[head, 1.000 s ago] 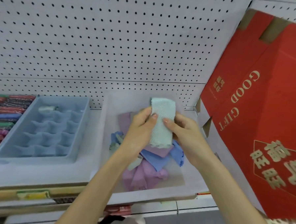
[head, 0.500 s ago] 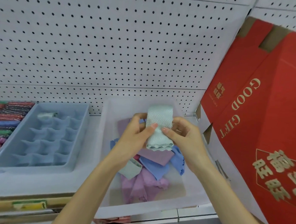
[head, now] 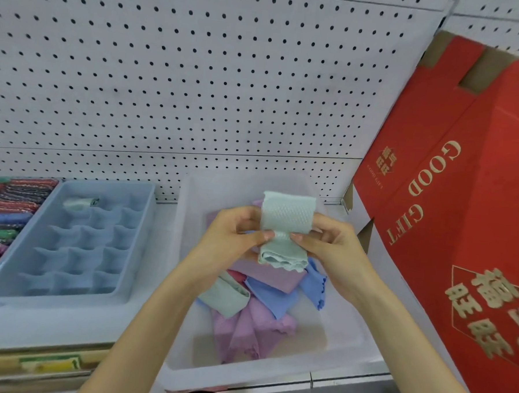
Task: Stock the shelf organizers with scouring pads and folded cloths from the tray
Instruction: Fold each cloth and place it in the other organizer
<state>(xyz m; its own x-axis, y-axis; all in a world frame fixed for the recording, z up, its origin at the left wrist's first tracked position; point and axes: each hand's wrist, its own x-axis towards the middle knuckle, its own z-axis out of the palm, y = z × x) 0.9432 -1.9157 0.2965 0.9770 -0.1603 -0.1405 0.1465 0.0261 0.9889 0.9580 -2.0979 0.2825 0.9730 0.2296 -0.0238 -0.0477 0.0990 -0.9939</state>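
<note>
A pale green folded cloth (head: 287, 215) is held upright above the translucent white tray (head: 186, 252). My left hand (head: 235, 234) and my right hand (head: 328, 245) both pinch it at its middle, thumbs nearly touching. Below them the tray holds several loose cloths: purple (head: 245, 327), blue (head: 269, 294), and another green one (head: 226, 296). To the left stands a light blue compartment organizer (head: 78, 247); one far cell holds a rolled green cloth (head: 79, 202), the other cells look bare.
Colourful scouring pads (head: 1, 216) are stacked at the far left edge. A big red gift box (head: 462, 207) leans in on the right. White pegboard (head: 197, 88) backs the shelf. A price strip (head: 48, 364) runs along the shelf front.
Both hands have kept hold of the green cloth and folded its lower part tighter; my thumbs have closed in at its middle. The view has tilted slightly upward.
</note>
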